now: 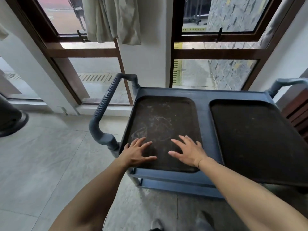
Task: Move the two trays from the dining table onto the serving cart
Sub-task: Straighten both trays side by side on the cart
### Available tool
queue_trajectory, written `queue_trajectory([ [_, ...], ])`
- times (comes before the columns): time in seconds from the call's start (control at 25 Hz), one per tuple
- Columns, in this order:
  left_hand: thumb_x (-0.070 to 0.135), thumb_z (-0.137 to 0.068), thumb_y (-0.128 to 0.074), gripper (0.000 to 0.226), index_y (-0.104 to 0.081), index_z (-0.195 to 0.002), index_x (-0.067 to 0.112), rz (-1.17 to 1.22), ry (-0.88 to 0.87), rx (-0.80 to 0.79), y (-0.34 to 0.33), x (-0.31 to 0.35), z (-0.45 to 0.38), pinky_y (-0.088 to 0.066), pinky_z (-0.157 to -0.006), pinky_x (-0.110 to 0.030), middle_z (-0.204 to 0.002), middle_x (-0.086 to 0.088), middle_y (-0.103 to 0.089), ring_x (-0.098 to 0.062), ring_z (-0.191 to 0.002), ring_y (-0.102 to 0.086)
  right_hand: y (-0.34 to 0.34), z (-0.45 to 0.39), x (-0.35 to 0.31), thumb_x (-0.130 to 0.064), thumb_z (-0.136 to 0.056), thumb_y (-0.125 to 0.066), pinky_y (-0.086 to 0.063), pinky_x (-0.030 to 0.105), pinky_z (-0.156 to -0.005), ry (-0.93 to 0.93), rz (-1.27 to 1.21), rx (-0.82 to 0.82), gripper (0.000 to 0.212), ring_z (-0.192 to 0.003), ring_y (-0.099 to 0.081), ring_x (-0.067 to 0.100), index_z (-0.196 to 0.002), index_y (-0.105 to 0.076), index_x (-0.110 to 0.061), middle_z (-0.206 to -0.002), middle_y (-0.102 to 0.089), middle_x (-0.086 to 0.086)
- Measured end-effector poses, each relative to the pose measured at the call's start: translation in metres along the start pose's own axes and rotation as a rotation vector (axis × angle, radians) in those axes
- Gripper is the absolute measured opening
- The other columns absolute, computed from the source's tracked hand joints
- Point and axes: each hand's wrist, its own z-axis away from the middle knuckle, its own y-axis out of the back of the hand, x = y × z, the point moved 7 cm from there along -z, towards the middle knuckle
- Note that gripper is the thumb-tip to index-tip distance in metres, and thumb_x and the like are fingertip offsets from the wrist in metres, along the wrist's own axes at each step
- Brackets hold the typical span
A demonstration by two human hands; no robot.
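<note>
Two dark brown trays lie side by side on the top shelf of a blue-grey serving cart (203, 97). The left tray (161, 119) is scratched and smeared; the right tray (253, 134) is plainer. My left hand (137, 152) rests flat on the near left corner of the left tray, fingers spread. My right hand (188, 151) lies flat on the same tray's near right part, fingers apart. Neither hand grips anything.
The cart has a ribbed handle (105, 104) on its left side and another handle (286, 83) at the far right. Tall brown-framed windows (86, 52) and a curtain (111, 19) stand behind it. Dark wooden furniture (298, 112) sits right; a black round base (10, 119) left.
</note>
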Motion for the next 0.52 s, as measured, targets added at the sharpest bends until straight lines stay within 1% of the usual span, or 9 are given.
queue_trajectory([
  [0.08, 0.096, -0.070, -0.032, 0.099, -0.010, -0.155, 0.051, -0.023, -0.048, -0.017, -0.008, -0.004, 0.002, 0.001, -0.121, -0.060, -0.169, 0.010, 0.004, -0.020, -0.154, 0.007, -0.020, 0.003, -0.014, -0.087, -0.079, -0.028, -0.006, 0.062, -0.116, 0.040, 0.027, -0.064, 0.084, -0.152, 0.004, 0.021, -0.152, -0.017, -0.049, -0.167, -0.006, -0.006],
  [0.16, 0.100, -0.064, -0.031, 0.104, -0.004, -0.153, 0.055, -0.047, -0.097, -0.027, -0.015, -0.010, 0.004, 0.009, -0.120, -0.058, -0.169, 0.011, 0.009, -0.020, -0.154, 0.014, -0.038, 0.003, -0.025, -0.097, -0.066, -0.025, 0.001, 0.069, -0.112, 0.081, 0.051, -0.130, 0.097, -0.151, 0.013, 0.027, -0.151, -0.008, -0.054, -0.167, 0.006, -0.007],
  [0.24, 0.102, -0.060, -0.031, 0.106, 0.007, -0.149, 0.060, -0.096, -0.151, -0.025, -0.023, -0.013, 0.006, 0.017, -0.118, -0.056, -0.167, 0.012, 0.018, -0.021, -0.151, 0.023, -0.051, 0.004, -0.031, -0.103, -0.055, -0.024, 0.009, 0.075, -0.106, 0.111, 0.110, -0.172, 0.107, -0.147, 0.023, 0.036, -0.148, 0.004, -0.059, -0.164, 0.021, -0.007],
  [0.28, 0.103, -0.059, -0.032, 0.107, 0.013, -0.147, 0.062, -0.126, -0.181, -0.021, -0.026, -0.013, 0.006, 0.019, -0.116, -0.057, -0.165, 0.011, 0.023, -0.022, -0.150, 0.026, -0.056, 0.003, -0.031, -0.103, -0.052, -0.025, 0.012, 0.077, -0.104, 0.115, 0.141, -0.176, 0.109, -0.145, 0.027, 0.039, -0.147, 0.010, -0.060, -0.162, 0.026, -0.007],
  [0.4, 0.096, -0.064, -0.038, 0.105, 0.024, -0.142, 0.064, -0.212, -0.233, -0.010, -0.028, -0.015, 0.004, 0.017, -0.115, -0.061, -0.162, 0.010, 0.029, -0.025, -0.146, 0.030, -0.062, -0.001, -0.032, -0.098, -0.057, -0.034, 0.014, 0.080, -0.100, 0.109, 0.178, -0.148, 0.106, -0.142, 0.031, 0.043, -0.142, 0.019, -0.062, -0.160, 0.031, -0.007],
  [0.52, 0.080, -0.078, -0.043, 0.094, 0.025, -0.141, 0.065, -0.250, -0.249, 0.008, -0.025, -0.017, 0.000, 0.012, -0.116, -0.064, -0.165, 0.006, 0.025, -0.033, -0.150, 0.023, -0.059, -0.005, -0.034, -0.093, -0.064, -0.031, 0.011, 0.081, -0.100, 0.120, 0.197, -0.129, 0.096, -0.142, 0.028, 0.047, -0.141, 0.018, -0.064, -0.162, 0.028, -0.003],
])
